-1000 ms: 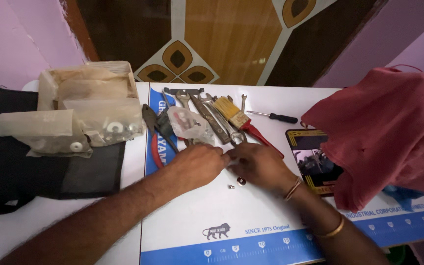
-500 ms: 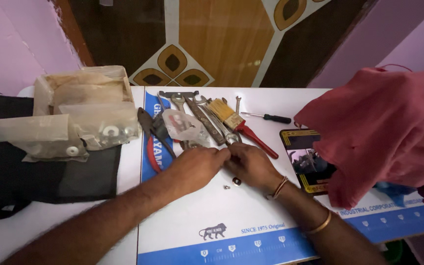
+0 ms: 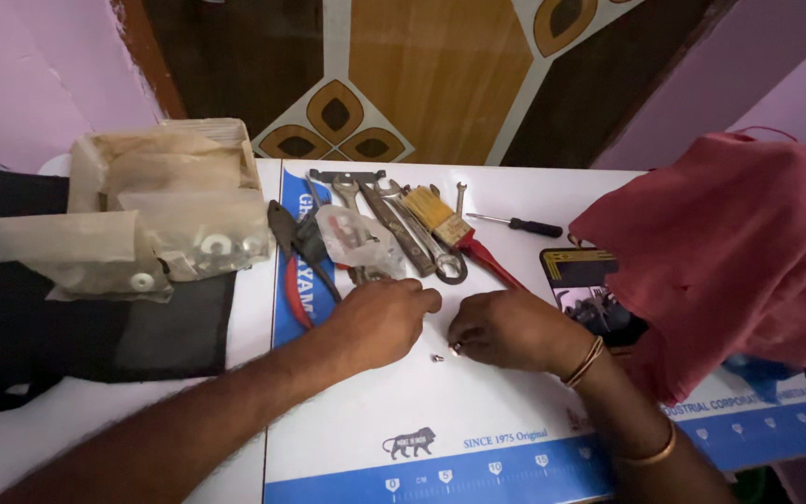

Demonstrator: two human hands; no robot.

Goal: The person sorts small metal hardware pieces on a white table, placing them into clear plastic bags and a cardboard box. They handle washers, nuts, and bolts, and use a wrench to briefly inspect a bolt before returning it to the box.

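Though partly shadowed, plain enough nearest the camera: two forearms crossing a white board [image 3: 375, 411] with a blue printed strip along its near edge. Thin bangles [image 3: 585, 362] on the right wrist.

Just beyond, meeting at the middle of the board: left hand [image 3: 380, 322], fingers curled under, knuckles up, resting on the surface; cannot tell whether anything sits inside the curl. Right hand [image 3: 506, 327] bunched close, fingertips pinched on a small metal piece [image 3: 456, 350] held right down at the board. Between the two hands, lying loose and touched by neither, a tiny screw [image 3: 437, 357].

Judging by that: one small part picked up, one left on the board, nothing visibly joined or fitted yet.

Farther back, a row of tools, all lying flat and unheld: red-handled pliers [image 3: 296, 257], a small clear bag [image 3: 356, 238] over some of them, wrenches [image 3: 403, 224], a paintbrush [image 3: 440, 217], a black-handled screwdriver [image 3: 515, 224].

Off to the left, cloudy plastic bags [image 3: 170, 224] with washers inside, sitting on a black cloth [image 3: 48, 317]. Off to the right, a heaped red cloth [image 3: 739, 243], partly covering a dark printed card [image 3: 590, 289].

Farthest of all, a wooden door [image 3: 422, 75] with diamond inlay.
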